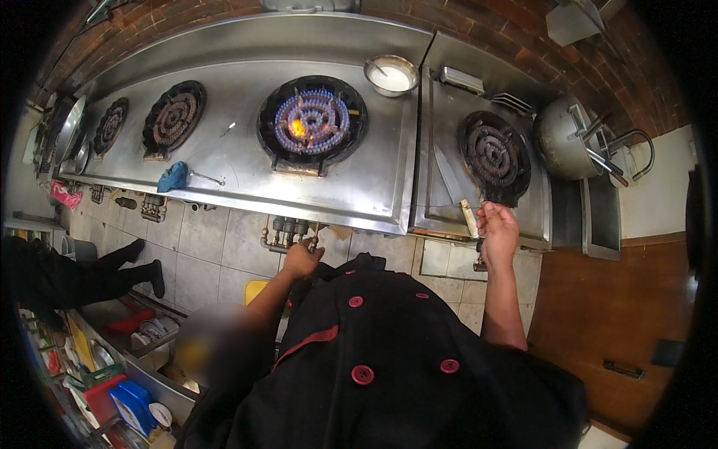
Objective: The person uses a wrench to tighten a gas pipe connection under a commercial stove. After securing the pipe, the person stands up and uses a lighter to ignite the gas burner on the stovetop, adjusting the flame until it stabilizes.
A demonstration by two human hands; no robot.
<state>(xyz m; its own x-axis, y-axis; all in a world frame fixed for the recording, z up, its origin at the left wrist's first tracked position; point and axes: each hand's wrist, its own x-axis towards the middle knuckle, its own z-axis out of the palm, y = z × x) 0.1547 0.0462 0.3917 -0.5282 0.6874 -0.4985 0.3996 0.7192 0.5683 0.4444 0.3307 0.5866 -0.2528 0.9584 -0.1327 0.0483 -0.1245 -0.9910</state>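
Observation:
My left hand (302, 259) is closed on a gas valve (314, 244) on the pipes under the stove's front edge. Above it a burner (313, 120) burns with a ring of blue flames and a yellow flare. My right hand (495, 224) pinches a thin dark rod or wire (445, 206) lying level across the right stove section's front. Beside that hand lies a spatula or blade (449, 173) with a pale handle (469, 219), near an unlit burner (490, 157).
A metal bowl of white liquid (389, 77) stands behind the flame. Unlit burners (168, 123) and a blue cloth (173, 176) are to the left, a large pot with utensils (557, 146) to the right. Another person's legs (134, 273) show at left, above a cluttered counter (127, 404).

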